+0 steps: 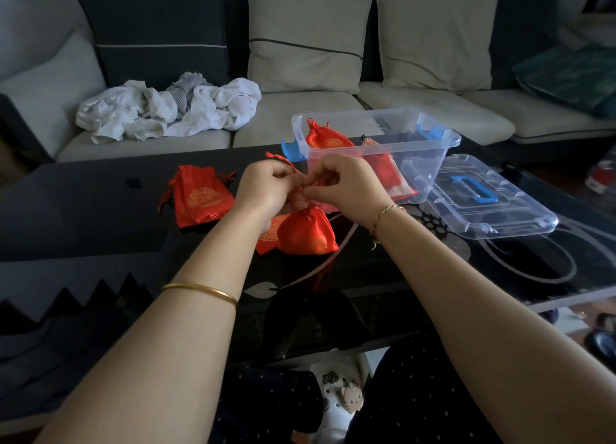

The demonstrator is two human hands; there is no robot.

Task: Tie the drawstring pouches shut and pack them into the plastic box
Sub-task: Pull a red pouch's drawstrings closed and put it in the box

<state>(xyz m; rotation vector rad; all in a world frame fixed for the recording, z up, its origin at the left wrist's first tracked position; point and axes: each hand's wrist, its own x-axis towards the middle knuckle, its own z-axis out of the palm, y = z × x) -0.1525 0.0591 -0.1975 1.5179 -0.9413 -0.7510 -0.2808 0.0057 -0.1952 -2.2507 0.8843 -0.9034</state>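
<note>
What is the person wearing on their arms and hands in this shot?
There are no gloves on the left hand or the right hand, and no sleeves show on either forearm. A plain gold bangle circles the left forearm. A thinner gold bracelet is on the right wrist.

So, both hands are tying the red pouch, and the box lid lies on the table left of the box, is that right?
Not quite: the head view shows the lid lying right of the plastic box, not left. The left hand and right hand are indeed tying the red pouch.
</note>
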